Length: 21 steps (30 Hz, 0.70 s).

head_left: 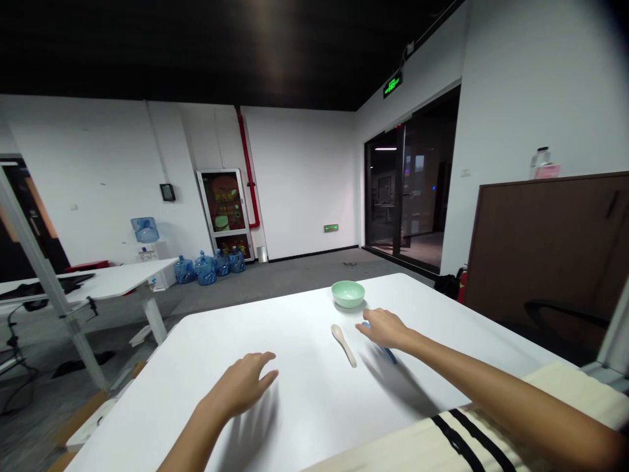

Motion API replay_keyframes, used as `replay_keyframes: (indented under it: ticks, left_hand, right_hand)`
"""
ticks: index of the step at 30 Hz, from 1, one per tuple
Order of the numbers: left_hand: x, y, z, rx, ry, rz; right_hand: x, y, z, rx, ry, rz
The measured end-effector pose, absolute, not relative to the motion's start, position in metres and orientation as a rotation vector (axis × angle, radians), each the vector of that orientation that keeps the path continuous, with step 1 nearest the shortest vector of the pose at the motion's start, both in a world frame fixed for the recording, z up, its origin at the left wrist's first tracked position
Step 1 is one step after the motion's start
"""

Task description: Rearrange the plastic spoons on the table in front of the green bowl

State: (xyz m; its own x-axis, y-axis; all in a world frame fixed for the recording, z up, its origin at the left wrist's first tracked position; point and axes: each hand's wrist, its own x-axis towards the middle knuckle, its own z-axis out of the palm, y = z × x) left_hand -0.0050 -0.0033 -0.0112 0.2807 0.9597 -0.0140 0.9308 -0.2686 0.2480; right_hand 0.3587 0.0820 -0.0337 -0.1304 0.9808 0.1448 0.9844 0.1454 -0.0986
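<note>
The right hand lies over a blue utensil near the far edge of the white desk. If its grip is closed on the utensil, I cannot tell. Just left of it lies a beige spoon, and a green bowl stands beyond, at the far edge. The left hand is over the desk middle, its grip wide and holding nothing.

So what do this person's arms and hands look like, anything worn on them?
Both the left hand and right hand are bare, forearms too: no gloves, watch or rings visible. Cream fabric with two black stripes shows by the right arm, possibly a sleeve.
</note>
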Motion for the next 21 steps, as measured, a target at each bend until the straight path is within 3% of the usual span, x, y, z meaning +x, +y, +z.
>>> replay_keyframes:
  ticks: [21]
  left_hand:
    - [-0.007,-0.002,-0.015,2.342,1.746,0.188]
  right_hand:
    - [0.378,0.085,-0.072,-1.752,-2.304,0.18]
